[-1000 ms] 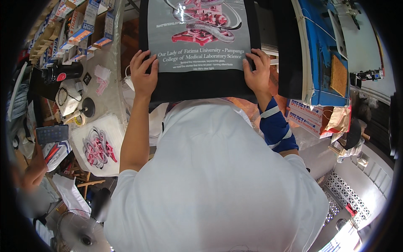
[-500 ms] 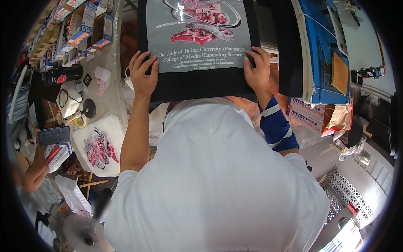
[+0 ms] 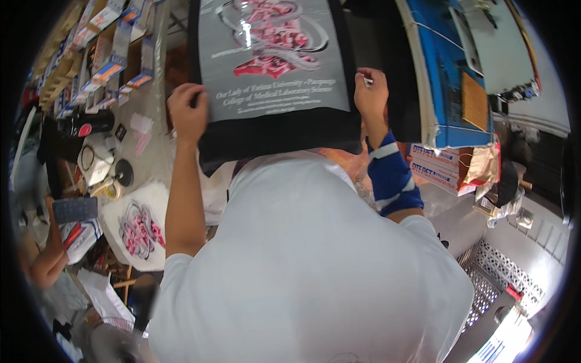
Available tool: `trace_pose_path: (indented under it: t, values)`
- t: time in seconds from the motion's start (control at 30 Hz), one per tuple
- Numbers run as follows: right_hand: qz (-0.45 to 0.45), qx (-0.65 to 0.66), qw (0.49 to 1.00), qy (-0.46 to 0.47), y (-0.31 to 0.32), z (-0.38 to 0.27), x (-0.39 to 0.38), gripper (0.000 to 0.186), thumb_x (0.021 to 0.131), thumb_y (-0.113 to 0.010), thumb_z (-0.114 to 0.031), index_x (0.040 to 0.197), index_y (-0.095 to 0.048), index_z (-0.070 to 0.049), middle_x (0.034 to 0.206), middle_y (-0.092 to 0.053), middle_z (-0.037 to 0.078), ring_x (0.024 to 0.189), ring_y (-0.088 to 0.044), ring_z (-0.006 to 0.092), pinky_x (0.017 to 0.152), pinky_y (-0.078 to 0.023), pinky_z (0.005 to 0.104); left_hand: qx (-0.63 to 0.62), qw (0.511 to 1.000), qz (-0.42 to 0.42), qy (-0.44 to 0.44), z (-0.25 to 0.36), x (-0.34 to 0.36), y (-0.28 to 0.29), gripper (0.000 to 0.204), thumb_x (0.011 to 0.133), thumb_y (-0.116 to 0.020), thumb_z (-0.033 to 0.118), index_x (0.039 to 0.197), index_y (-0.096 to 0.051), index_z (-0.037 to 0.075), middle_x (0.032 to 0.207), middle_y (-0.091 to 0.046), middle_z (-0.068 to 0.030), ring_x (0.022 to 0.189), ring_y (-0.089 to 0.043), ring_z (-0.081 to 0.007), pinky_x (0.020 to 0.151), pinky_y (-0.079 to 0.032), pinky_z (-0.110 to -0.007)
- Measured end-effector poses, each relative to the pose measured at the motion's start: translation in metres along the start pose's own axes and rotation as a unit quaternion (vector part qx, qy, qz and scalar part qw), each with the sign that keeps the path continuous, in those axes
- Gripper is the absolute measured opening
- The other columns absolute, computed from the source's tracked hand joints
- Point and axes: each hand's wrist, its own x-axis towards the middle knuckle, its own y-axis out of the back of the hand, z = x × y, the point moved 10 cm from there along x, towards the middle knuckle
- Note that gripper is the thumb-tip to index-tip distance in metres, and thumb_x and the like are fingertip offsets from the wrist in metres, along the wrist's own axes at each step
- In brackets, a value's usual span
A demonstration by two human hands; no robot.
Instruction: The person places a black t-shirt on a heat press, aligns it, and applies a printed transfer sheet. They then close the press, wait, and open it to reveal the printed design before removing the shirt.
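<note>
A black cloth point(image 3: 284, 134), which looks like a garment, lies in front of me with a glossy film sheet point(image 3: 221, 75) on it. The film carries a red microscope-like print with pale coils and white lettering below. My left hand point(image 3: 189, 114), slightly blurred, is at the left edge of the film with its fingers curled in. At the right edge, my right hand point(image 3: 371, 97) is closed in a pinch; a small pale bit shows at its fingertips, too small to name. Whatever the left fingers hold is hidden.
Another printed sheet point(image 3: 142, 230) lies on the left table, near a black bottle point(image 3: 91, 123). Open boxes point(image 3: 124, 48) stand far left. Beside them, nearer me, a person holds a phone point(image 3: 75, 210). A blue machine point(image 3: 445, 72) and a carton point(image 3: 433, 166) are on the right.
Both hands have gone from flat, spread fingers on the film to curled, closed fingers. The view has shifted, so the cloth and film appear further left and slightly tilted.
</note>
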Motion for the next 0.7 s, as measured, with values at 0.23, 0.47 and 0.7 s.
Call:
trace_pose_path:
  t: [0.23,0.47,0.7]
  values:
    - [-0.200,0.300,0.823,-0.439,-0.048,0.111,-0.025,0.048,0.104,-0.069,-0.038,0.132,-0.068,0.001,0.118,-0.076,0.016,0.096,-0.075,0.0272,0.088,-0.059,0.0386,-0.587,0.670,-0.092,0.445,-0.128,-0.041,-0.074,0.037,0.108,-0.065,0.030,0.131,-0.068,0.000,0.128,-0.072,-0.0095,0.118,-0.066,-0.0232,0.106,-0.051,-0.039]
    - [-0.182,0.398,0.828,-0.351,-0.001,0.091,-0.017,0.025,0.105,-0.069,-0.022,0.115,-0.072,0.000,0.098,-0.074,0.004,0.086,-0.071,0.0170,0.075,-0.054,0.0292,-0.555,0.755,-0.051,0.345,-0.164,-0.055,-0.008,0.042,0.103,-0.073,0.019,0.138,-0.065,-0.001,0.113,-0.076,-0.0060,0.096,-0.071,-0.0134,0.086,-0.057,-0.031]
    - [-0.159,0.407,0.830,-0.347,0.000,0.102,-0.025,0.026,0.100,-0.078,-0.025,0.114,-0.074,-0.004,0.094,-0.070,-0.002,0.082,-0.065,0.0095,0.071,-0.049,0.0242,-0.536,0.772,-0.040,0.339,-0.148,-0.059,0.019,0.043,0.099,-0.075,0.010,0.139,-0.064,-0.003,0.104,-0.075,-0.0039,0.081,-0.069,-0.0098,0.071,-0.056,-0.024]
